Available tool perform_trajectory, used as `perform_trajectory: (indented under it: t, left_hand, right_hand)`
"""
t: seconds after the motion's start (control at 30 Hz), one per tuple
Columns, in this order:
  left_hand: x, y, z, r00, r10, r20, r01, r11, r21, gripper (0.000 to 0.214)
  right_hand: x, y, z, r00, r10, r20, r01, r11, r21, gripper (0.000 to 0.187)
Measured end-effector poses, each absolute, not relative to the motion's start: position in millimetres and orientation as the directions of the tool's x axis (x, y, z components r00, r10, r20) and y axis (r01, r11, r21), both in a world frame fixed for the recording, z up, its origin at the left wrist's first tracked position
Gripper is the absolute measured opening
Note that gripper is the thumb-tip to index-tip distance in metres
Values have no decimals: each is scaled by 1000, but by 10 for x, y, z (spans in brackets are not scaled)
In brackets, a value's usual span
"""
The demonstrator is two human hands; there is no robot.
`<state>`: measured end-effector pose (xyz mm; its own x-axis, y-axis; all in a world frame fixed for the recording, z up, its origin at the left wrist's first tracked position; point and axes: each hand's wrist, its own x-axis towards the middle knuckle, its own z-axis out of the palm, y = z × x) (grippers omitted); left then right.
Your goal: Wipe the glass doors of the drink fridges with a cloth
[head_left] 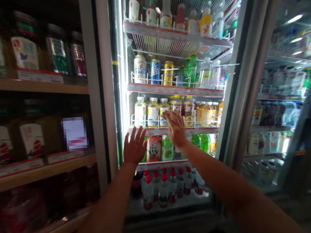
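Observation:
Both my arms reach into an open drinks fridge. My left hand [134, 146] is spread open, holding nothing, in front of a red-and-white carton [154, 149] on the lower-middle shelf. My right hand [175, 128] is open with fingers stretched, against the shelf rail [198, 130] below a row of pale juice bottles [153, 112]. Green bottles [200, 142] stand to the right of my right wrist. Neither hand grips anything.
Higher fridge shelves hold cans [155, 71] and several bottles [166, 15]. Red-capped bottles [163, 190] fill the bottom. The glass door [272, 98] is swung open on the right. Wooden shelves [35, 85] with dark jars stand on the left.

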<state>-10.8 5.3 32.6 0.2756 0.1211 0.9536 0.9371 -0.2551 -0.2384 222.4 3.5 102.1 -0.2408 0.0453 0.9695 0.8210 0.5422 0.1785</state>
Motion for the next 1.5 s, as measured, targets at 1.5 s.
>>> perform_trajectory:
  t: [1.5]
  left_hand:
    - [-112,-124,119,133,43,990,927,-359,-108,50]
  right_hand:
    - [3405,282,-48,-130,107,986,970,222,103,56]
